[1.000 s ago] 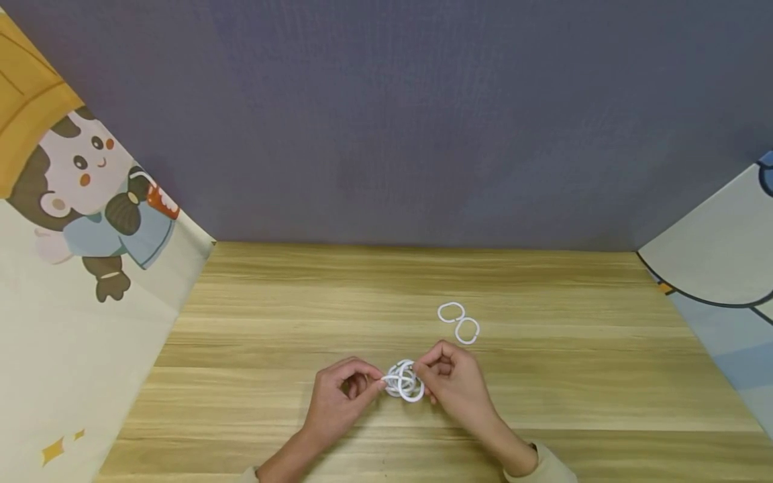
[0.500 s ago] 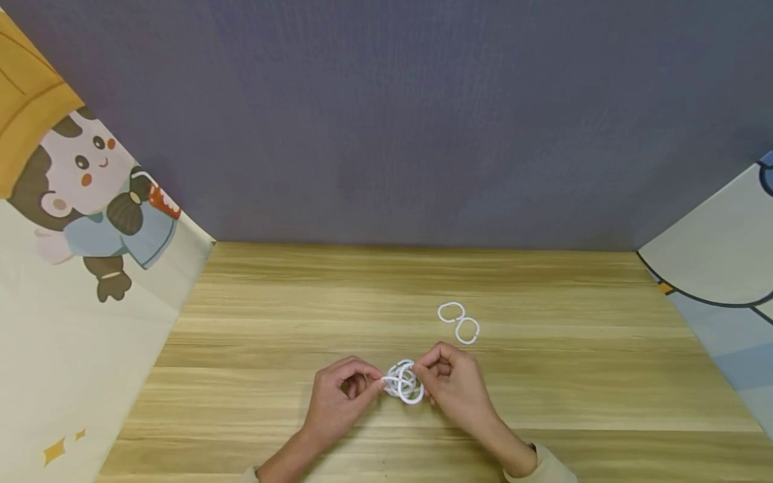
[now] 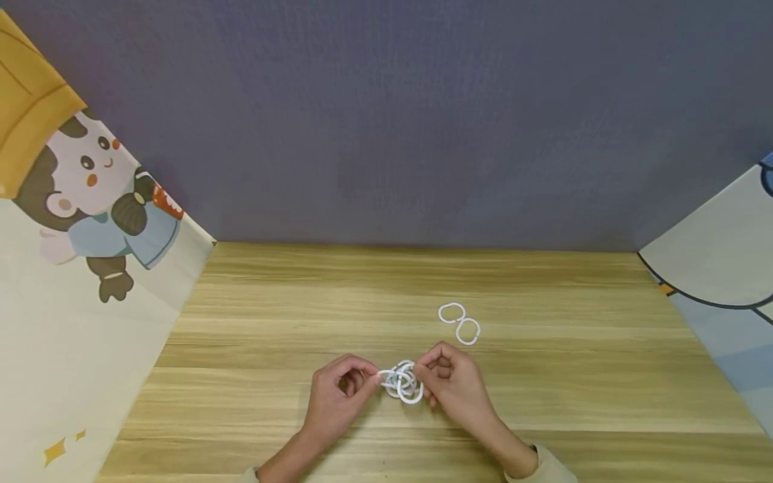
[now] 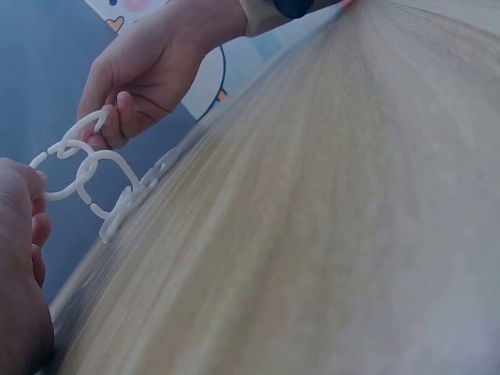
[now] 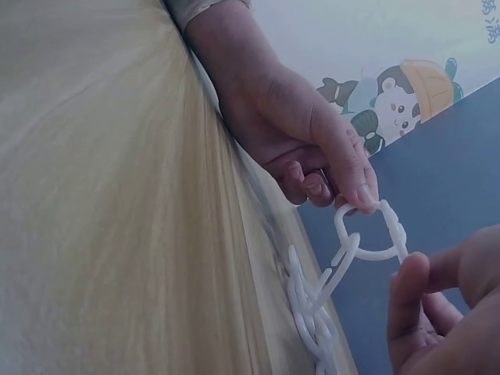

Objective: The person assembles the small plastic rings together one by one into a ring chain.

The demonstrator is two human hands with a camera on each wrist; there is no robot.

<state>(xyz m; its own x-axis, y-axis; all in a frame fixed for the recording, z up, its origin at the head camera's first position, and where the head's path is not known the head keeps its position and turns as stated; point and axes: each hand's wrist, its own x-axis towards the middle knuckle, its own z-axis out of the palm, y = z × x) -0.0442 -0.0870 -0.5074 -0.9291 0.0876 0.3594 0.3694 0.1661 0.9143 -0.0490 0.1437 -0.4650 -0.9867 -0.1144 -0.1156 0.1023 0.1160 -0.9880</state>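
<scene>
Low in the middle of the head view, both hands hold linked white plastic curtain rings, each a C-shaped oval with a small gap. My left hand (image 3: 341,399) pinches one curtain ring (image 5: 371,254) between thumb and forefinger. From the right, my right hand (image 3: 455,389) pinches another ring (image 3: 411,402) by its upper edge. These two rings pass through each other in the right wrist view. Below them hangs a cluster of linked rings (image 5: 306,312), reaching down to the wooden tabletop (image 3: 272,322). Fingertips hide parts of the pinched rings.
Two more white rings, an upper one (image 3: 443,307) and a lower one (image 3: 477,333), lie touching on the tabletop beyond my right hand. A grey-blue panel (image 3: 423,134) stands along the back. Printed cartoon panels (image 3: 36,335) flank both sides.
My left hand has shifted slightly left, drawing its ring a little out of the cluster. My right hand has stayed nearly still, its ring tilting slightly. The two loose rings have not moved.
</scene>
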